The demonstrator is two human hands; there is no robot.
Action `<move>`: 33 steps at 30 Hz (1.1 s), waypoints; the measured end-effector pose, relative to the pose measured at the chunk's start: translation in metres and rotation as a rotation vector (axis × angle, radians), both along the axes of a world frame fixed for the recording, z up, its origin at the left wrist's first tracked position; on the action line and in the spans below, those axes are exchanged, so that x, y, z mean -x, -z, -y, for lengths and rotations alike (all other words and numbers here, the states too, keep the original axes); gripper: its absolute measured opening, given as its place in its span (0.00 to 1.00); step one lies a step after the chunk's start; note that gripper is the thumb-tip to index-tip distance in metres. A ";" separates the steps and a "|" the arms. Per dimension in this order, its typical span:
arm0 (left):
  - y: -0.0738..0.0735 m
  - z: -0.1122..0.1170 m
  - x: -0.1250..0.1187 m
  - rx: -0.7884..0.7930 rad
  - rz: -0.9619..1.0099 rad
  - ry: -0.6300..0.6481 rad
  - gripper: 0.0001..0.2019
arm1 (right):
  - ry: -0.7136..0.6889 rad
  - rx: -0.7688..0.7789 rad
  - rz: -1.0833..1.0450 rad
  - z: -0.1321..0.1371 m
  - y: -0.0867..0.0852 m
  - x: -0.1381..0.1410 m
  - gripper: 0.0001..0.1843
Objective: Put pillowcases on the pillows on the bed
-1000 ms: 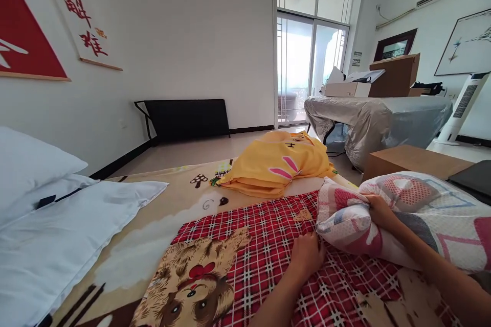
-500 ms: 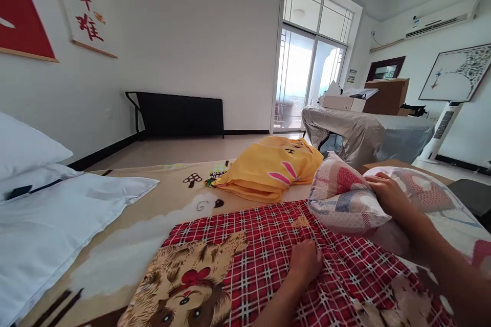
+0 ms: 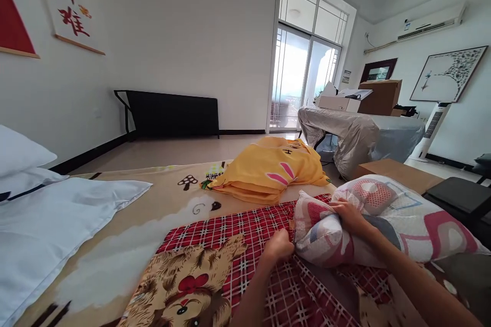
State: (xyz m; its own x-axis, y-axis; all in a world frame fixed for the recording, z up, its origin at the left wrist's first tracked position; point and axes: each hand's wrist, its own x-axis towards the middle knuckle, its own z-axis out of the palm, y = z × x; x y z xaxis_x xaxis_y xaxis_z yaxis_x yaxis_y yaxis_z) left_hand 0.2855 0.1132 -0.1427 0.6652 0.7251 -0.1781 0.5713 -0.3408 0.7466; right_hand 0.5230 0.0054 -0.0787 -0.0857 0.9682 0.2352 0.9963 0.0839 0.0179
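Observation:
A red plaid pillowcase (image 3: 253,225) with a printed bear lies flat on the bed. My left hand (image 3: 279,245) is closed on its upper fabric near the right side, where the edge lifts into folds and shows a greyish inside. My right hand (image 3: 347,216) grips a white pillow (image 3: 387,209) with pink, red and blue patches, fingers over its top near the left end. That end is squashed and touches the plaid cloth beside my left hand. The thumb of my right hand is hidden.
A yellow cloth bundle (image 3: 264,168) with pink prints lies beyond the pillowcase. White pillows (image 3: 69,214) are at the left on the beige printed sheet (image 3: 153,235). To the right are a cardboard box (image 3: 399,176) and a black chair (image 3: 452,196). Behind stands a plastic-covered table (image 3: 353,138).
My right hand has brought the pillow's end lower and left, onto the plaid cloth. My left hand has moved left and up, now lifting the pillowcase edge. The view has turned slightly right.

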 end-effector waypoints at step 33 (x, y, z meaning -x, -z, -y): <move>-0.053 0.029 -0.004 0.085 0.590 -0.070 0.10 | -0.322 0.363 0.438 -0.016 -0.055 0.083 0.09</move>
